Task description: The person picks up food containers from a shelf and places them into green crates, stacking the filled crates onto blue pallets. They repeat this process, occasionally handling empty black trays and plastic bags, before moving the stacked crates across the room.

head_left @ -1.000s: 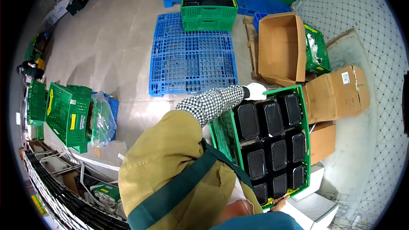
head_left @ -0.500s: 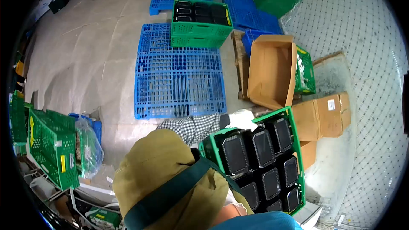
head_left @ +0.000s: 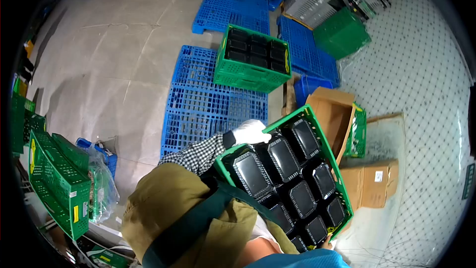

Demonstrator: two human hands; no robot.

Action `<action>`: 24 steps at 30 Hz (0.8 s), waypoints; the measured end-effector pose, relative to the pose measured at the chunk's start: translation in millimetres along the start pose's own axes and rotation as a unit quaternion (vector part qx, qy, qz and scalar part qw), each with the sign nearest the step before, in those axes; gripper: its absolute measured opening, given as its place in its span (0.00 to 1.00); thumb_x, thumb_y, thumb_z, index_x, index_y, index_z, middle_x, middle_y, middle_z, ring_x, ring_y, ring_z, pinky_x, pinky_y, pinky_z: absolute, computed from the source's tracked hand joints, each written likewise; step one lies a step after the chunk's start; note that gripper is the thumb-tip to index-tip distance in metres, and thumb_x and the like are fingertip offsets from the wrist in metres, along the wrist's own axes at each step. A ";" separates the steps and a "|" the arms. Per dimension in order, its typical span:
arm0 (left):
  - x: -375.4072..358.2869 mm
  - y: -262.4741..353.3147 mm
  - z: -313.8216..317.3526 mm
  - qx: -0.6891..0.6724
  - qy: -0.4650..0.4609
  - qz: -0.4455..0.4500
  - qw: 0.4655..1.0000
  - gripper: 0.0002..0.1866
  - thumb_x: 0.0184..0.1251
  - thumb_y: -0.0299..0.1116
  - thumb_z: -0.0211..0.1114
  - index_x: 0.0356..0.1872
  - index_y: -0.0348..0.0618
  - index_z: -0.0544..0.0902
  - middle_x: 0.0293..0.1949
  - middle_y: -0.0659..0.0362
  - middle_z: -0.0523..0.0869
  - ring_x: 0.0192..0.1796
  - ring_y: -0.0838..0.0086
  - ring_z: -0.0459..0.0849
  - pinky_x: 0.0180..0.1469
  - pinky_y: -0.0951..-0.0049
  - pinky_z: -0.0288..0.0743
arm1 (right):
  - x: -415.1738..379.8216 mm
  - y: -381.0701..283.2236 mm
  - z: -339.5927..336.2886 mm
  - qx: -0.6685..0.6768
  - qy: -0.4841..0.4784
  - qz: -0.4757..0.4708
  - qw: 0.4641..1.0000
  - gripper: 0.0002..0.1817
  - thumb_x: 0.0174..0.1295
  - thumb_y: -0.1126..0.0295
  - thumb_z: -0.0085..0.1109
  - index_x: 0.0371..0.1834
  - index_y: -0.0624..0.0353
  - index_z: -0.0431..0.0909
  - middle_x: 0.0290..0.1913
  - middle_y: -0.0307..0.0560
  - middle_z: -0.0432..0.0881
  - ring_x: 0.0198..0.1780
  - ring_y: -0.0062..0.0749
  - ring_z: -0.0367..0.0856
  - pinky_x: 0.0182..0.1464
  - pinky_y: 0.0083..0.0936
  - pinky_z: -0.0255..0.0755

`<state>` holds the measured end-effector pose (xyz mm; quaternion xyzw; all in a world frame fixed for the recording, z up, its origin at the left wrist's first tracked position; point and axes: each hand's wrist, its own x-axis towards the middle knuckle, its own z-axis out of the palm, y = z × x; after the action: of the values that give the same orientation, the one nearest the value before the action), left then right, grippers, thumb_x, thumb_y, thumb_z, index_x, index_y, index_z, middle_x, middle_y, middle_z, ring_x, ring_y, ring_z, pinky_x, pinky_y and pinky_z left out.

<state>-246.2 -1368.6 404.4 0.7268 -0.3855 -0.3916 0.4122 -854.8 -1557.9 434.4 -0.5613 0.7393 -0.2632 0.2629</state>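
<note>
My left hand [head_left: 252,132], in a white glove below a checkered sleeve, is closed on the upper left rim of a green crate [head_left: 318,119]. The crate is tilted and holds several black lidded containers [head_left: 283,159]. At its lower right corner, the fingertips of my right hand [head_left: 327,242] show on the rim; the rest of that hand is hidden. An olive hat [head_left: 166,196] with a dark green band and a blue garment [head_left: 302,259] cover the lower middle of the view, left of and below the crate.
Stacked green crates [head_left: 253,73] with black containers stand on a blue pallet [head_left: 213,111] ahead. An open cardboard box [head_left: 329,114] and a closed one [head_left: 374,183] lie right of the held crate. More green crates [head_left: 59,183] stand at left, beside plastic wrap [head_left: 101,188].
The held crate and my left hand have shifted left and slightly up in the view. Pallets and stacked crates appear lower and further right. My right fingertips have come into sight.
</note>
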 end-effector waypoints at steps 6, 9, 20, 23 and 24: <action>38.2 10.9 -72.0 -0.011 0.096 -0.061 0.993 0.19 0.51 0.50 0.61 0.26 0.43 0.85 0.23 0.51 0.83 0.29 0.62 0.83 0.37 0.64 0.74 | 67.2 -174.8 95.9 -0.044 -0.114 -0.011 0.993 0.22 0.68 0.50 0.48 0.23 0.55 0.69 0.13 0.33 0.64 0.10 0.18 0.58 0.12 0.20 0.51; 62.3 23.5 -107.4 0.032 0.141 -0.093 0.985 0.18 0.53 0.48 0.60 0.28 0.42 0.85 0.23 0.51 0.84 0.29 0.62 0.83 0.36 0.64 0.74 | 119.2 -221.3 148.6 -0.023 -0.172 -0.064 0.983 0.24 0.67 0.48 0.47 0.21 0.55 0.68 0.11 0.31 0.62 0.09 0.17 0.58 0.10 0.19 0.50; 107.4 91.1 -251.8 -0.034 0.253 -0.103 0.961 0.15 0.56 0.47 0.62 0.21 0.48 0.86 0.15 0.62 0.81 0.18 0.77 0.78 0.25 0.74 0.70 | 180.0 -417.1 270.0 0.054 -0.296 -0.073 0.951 0.18 0.65 0.48 0.52 0.34 0.51 0.69 0.13 0.29 0.58 0.08 0.17 0.56 0.09 0.18 0.49; 118.2 94.1 -282.3 -0.015 0.278 -0.131 0.951 0.15 0.56 0.47 0.62 0.24 0.46 0.86 0.18 0.62 0.82 0.22 0.76 0.79 0.28 0.73 0.70 | 201.5 -445.3 309.8 0.076 -0.332 -0.043 0.939 0.16 0.63 0.49 0.55 0.33 0.49 0.67 0.13 0.28 0.56 0.10 0.16 0.55 0.09 0.16 0.49; 128.6 78.4 -287.8 -0.036 0.279 -0.142 0.949 0.15 0.56 0.47 0.62 0.24 0.47 0.86 0.18 0.62 0.82 0.23 0.76 0.79 0.28 0.72 0.70 | 198.3 -463.2 323.1 0.069 -0.332 -0.049 0.940 0.16 0.63 0.49 0.55 0.32 0.48 0.67 0.13 0.28 0.56 0.10 0.16 0.55 0.10 0.15 0.48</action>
<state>41.4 -1425.1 544.5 0.8391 -0.1332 -0.2412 0.4690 -359.4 -1887.4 499.1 -0.6328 0.5619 -0.1246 0.5180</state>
